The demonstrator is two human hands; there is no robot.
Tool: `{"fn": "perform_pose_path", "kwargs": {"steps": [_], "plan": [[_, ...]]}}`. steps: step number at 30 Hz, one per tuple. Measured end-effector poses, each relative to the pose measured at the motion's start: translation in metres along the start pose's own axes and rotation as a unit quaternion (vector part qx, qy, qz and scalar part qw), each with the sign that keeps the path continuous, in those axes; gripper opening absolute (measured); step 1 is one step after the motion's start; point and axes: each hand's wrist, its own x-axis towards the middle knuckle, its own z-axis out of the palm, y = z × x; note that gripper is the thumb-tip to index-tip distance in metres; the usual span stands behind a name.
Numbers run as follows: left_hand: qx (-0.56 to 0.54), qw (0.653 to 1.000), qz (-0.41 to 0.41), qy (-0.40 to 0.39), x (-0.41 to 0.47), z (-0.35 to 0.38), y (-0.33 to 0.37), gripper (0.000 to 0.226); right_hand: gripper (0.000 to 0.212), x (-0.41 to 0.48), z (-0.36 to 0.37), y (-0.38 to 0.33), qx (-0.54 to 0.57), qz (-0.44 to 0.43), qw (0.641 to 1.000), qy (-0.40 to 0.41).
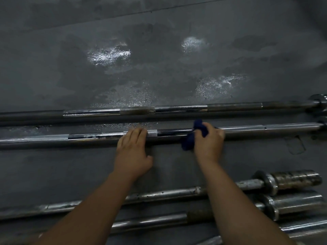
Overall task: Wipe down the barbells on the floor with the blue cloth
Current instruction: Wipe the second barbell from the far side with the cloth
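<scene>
Blue cloth grasped in right hand grip on barbell, left hand released, flat on it.

A gym's weight floor, where I worked low among the bars.

Several long steel barbells lay side by side on the dark, rubbery-looking floor in front of me. The two farther ones showed knurled bands along their shafts. The nearer ones ended in thick, scuffed loading sleeves behind round collars. Shiny, wet-looking patches glinted on the floor, and a straight seam crossed its far part.
</scene>
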Motion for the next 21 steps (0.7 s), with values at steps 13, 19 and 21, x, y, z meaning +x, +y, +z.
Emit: {"fn": "perform_pose_path", "kwargs": {"steps": [13,19,21], "plan": [[0.042,0.999,0.013,-0.013,-0.038,0.014,0.016,0.069,0.025,-0.036,-0.048,0.030,-0.105,-0.007,0.994,-0.032],[0.050,0.998,0.026,0.031,-0.058,0.021,0.020,0.067,0.032,-0.112,0.017,-0.011,-0.117,-0.182,0.953,-0.211],[0.047,0.998,0.021,0.025,-0.058,0.016,0.020,0.066,0.034,-0.102,0.010,-0.006,-0.123,-0.170,0.954,-0.215]]}}
